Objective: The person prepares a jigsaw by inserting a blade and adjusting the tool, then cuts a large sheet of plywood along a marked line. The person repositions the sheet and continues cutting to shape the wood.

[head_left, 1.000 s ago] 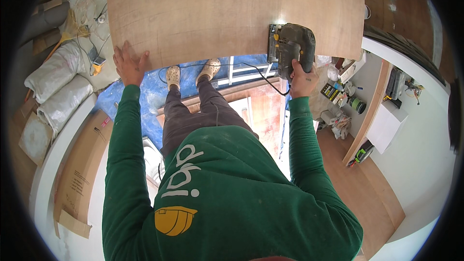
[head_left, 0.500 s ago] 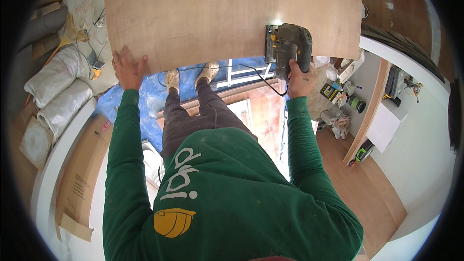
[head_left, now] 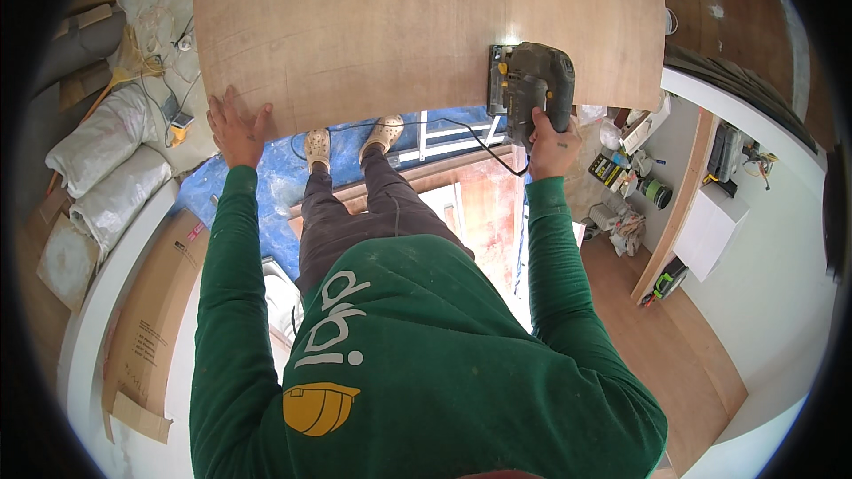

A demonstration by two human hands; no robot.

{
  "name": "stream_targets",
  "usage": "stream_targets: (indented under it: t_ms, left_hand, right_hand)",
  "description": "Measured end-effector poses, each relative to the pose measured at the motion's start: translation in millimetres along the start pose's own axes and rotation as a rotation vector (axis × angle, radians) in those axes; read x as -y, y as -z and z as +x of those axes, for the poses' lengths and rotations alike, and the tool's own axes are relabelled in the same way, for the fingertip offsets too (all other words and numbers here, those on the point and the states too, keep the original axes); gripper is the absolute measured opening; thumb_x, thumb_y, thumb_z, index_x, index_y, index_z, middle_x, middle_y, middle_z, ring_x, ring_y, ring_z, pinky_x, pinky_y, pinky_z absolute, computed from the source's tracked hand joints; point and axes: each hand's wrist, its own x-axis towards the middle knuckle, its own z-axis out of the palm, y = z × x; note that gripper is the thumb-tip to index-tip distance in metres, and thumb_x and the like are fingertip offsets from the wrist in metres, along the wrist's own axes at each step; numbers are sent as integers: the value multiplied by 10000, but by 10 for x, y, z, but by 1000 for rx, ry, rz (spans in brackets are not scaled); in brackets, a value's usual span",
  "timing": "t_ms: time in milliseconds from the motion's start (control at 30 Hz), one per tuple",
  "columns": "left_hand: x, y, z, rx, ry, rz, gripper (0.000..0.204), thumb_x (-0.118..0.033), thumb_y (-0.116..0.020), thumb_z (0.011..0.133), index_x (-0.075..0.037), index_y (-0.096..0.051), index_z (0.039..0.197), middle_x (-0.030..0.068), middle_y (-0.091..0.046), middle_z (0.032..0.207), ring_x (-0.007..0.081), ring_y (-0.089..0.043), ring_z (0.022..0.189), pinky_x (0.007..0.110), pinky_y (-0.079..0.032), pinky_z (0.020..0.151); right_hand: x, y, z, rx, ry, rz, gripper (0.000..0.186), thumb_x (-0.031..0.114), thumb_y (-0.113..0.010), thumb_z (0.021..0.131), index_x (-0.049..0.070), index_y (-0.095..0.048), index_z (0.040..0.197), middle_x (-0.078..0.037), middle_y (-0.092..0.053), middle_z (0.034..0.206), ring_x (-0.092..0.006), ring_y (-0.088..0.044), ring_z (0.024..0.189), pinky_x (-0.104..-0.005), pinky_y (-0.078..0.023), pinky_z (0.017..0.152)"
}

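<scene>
A large brown plywood sheet [head_left: 373,27] stretches across the top of the view. At its near left corner my left hand [head_left: 237,129] lies flat on the edge with the fingers spread. My right hand [head_left: 554,144] is wrapped round the handle of a dark jigsaw [head_left: 531,89], which rests on the sheet near its front edge, right of the middle. A light glows on the wood at the jigsaw's far end. From the tool's rear a black cord [head_left: 506,164] loops down and leftward under the sheet. The blade is hidden.
Blue sheeting [head_left: 280,173] covers the floor round my feet, with a white metal frame [head_left: 453,137] on it. White wrapped rolls [head_left: 111,137] and a cardboard box [head_left: 151,328] lie at the left. Tools and supplies crowd a shelf [head_left: 612,168] at the right.
</scene>
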Motion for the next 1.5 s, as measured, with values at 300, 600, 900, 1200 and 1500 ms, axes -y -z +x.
stream_targets:
  t_ms: [300,600,900,1200,1500]
  left_hand:
    - [-14,18,3,9,2,-13,943,-569,-795,831,-196,-386,1594,284,-281,1654,522,-284,1500,649,-332,1156]
    - [8,3,-3,-2,-7,-22,943,-564,-798,830,-200,-385,1595,286,-276,1656,526,-285,1499,655,-323,1159]
    - [12,-2,-7,-15,-22,-18,940,-561,-799,828,-194,-390,1591,291,-284,1650,529,-291,1495,657,-334,1150]
    - [2,11,-2,-11,-19,-19,929,-560,-795,833,-190,-396,1586,289,-286,1647,526,-300,1488,655,-340,1147]
    - [-22,24,11,12,14,-18,933,-569,-795,832,-199,-392,1589,284,-284,1649,524,-296,1489,655,-333,1151]
  right_hand:
    - [-3,-20,23,-1,20,23,203,125,-813,833,-28,-679,837,-24,-582,602,-95,-502,484,-291,-365,446]
    - [3,-36,50,1,9,28,201,127,-810,835,-20,-673,828,-20,-578,601,-92,-496,483,-288,-362,445]
    - [26,-52,76,11,27,-2,209,138,-813,832,-18,-675,814,-25,-586,600,-93,-501,482,-291,-365,446]
    - [40,-76,109,15,27,6,217,148,-812,828,-20,-675,820,-27,-585,603,-99,-503,484,-293,-372,454]
    - [102,-104,137,24,6,16,173,76,-807,821,-21,-665,838,-29,-601,631,-101,-512,489,-281,-390,463]
